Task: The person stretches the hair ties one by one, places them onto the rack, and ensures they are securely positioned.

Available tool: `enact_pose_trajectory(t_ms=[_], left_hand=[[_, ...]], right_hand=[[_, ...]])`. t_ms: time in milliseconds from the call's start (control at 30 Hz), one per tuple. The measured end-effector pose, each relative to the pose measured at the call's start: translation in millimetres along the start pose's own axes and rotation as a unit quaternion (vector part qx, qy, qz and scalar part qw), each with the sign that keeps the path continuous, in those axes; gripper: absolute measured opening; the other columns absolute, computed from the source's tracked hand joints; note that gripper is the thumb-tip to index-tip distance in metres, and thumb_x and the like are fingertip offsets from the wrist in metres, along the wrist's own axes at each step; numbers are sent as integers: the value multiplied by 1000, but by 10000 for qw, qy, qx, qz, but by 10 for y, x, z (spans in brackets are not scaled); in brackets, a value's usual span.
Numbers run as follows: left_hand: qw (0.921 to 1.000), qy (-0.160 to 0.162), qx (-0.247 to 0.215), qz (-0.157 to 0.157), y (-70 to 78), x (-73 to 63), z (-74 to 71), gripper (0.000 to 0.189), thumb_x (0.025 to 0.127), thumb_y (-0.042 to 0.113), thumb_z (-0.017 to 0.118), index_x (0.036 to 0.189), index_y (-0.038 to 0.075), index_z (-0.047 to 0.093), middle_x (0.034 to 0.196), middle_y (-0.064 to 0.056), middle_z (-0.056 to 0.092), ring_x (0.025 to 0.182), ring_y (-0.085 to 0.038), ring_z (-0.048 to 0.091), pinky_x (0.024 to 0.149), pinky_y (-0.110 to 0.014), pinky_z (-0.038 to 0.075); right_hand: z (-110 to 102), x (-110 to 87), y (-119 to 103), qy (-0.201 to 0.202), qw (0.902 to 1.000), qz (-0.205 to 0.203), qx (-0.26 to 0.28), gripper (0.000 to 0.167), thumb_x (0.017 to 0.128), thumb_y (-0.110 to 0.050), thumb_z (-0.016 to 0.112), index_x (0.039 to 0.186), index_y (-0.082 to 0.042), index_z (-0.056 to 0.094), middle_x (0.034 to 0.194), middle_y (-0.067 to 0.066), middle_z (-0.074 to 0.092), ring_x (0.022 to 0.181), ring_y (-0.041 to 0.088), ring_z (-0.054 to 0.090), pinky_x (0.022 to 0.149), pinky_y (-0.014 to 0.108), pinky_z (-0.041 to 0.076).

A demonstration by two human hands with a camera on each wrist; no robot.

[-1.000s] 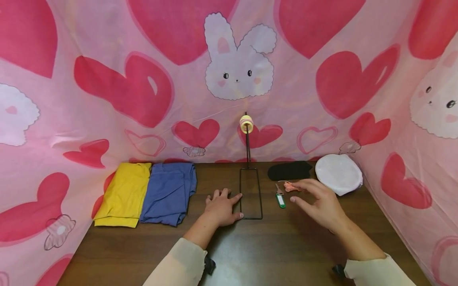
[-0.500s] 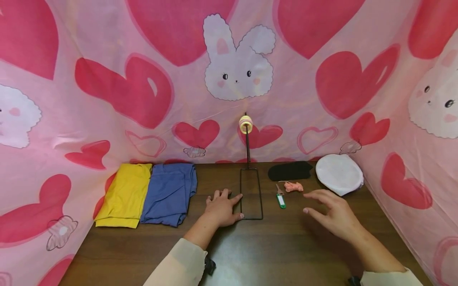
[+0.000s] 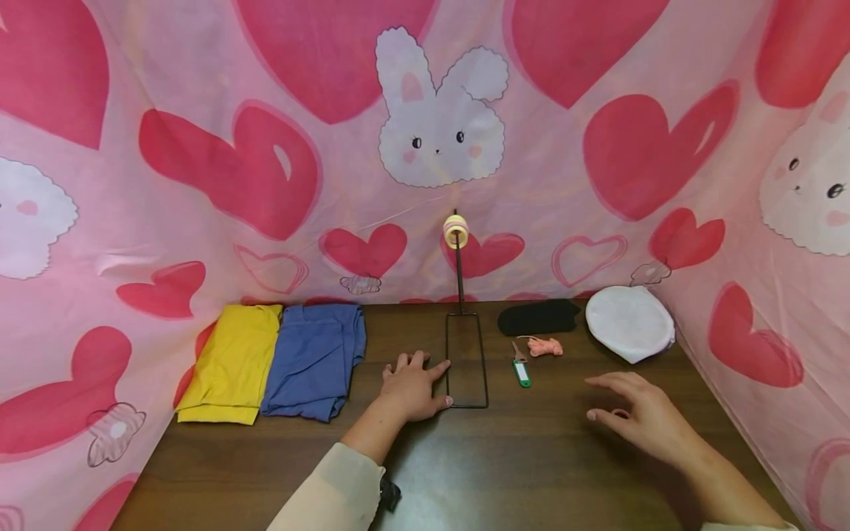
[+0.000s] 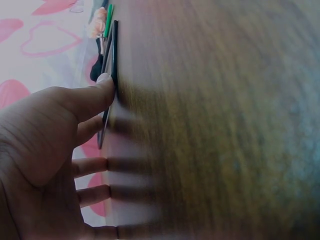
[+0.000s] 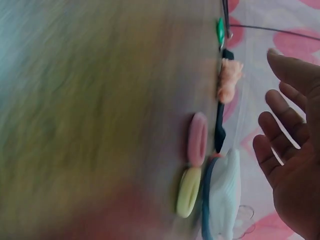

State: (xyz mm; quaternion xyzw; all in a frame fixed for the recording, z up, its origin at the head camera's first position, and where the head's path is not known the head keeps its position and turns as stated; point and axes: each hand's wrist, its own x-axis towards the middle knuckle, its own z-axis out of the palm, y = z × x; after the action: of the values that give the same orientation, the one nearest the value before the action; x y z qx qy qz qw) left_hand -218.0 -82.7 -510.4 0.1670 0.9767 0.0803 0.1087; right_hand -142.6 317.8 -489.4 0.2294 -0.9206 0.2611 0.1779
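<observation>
In the head view a black wire stand (image 3: 460,276) carries pale yellow and pink rings (image 3: 456,231) near the top of its upright. Spread fingers of my left hand (image 3: 408,387) rest at the left side of its rectangular base, thumb and index finger touching the wire. To the right, my right hand (image 3: 644,413) hovers above the table with loosely bent fingers and holds nothing. Under it lie a pink ring (image 5: 194,137) and a yellow ring (image 5: 183,195), seen in the right wrist view and mostly hidden by the hand from above.
Right of the stand lie a key with a green tag (image 3: 522,373), a coral yarn bundle (image 3: 547,346) and a flat black piece (image 3: 538,317). A white round pouch (image 3: 629,323) sits at the back right. Folded yellow cloth (image 3: 229,361) and blue cloth (image 3: 312,361) lie left.
My right hand has drawn back toward the right and nearer to me, away from the coral bundle, which now shows whole. The left hand and the stand have kept their place.
</observation>
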Motion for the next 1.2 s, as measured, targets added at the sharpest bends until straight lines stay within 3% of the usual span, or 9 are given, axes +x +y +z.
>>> enact_pose_trajectory(t_ms=[267,533,767,933,1100,1200], left_hand=[[10000,-7,49,1,-9,-1,21,75,92,68,64,159,44,40,162,-7,36,141,-40,34,108,-72,31],[10000,-13,53,-6,1,-10,9,75,92,67,65,158,43,41,161,-8,37,140,-40,35,107,-72,32],[10000,-2,53,22,3,-19,4,74,92,67,64,159,43,42,160,-8,38,140,-40,35,107,-72,32],[10000,11,1,33,-3,-21,2,74,93,67,65,158,42,42,160,-8,38,140,-40,35,108,-73,31],[10000,-23,-33,34,1,-22,-9,74,93,67,64,159,42,42,161,-8,38,140,-40,35,108,-73,31],[10000,-17,-2,46,6,-11,-32,74,93,67,64,159,42,41,161,-8,37,140,-40,35,108,-72,31]], right_hand=[[-43,-130,165,-373,9987,57,-356,59,68,-25,98,121,-13,74,115,-2,72,105,7,57,81,13,40],[-68,-216,308,-557,9974,-245,-396,63,61,-21,100,118,-13,76,112,-5,73,104,14,59,91,13,34],[-61,-283,393,-665,9950,-317,-670,65,55,-15,100,115,-14,76,107,-7,73,101,14,58,83,30,42],[-55,-283,395,-731,9942,-250,-744,61,57,-11,97,114,-15,77,105,-9,72,99,14,60,80,33,46],[-65,-276,381,-820,9923,-39,-930,58,58,-13,97,113,-17,77,104,-7,73,98,19,62,76,43,47],[-66,-269,391,-767,9917,-21,-1036,54,59,-16,98,109,-18,78,101,-7,74,95,19,63,74,43,48]])
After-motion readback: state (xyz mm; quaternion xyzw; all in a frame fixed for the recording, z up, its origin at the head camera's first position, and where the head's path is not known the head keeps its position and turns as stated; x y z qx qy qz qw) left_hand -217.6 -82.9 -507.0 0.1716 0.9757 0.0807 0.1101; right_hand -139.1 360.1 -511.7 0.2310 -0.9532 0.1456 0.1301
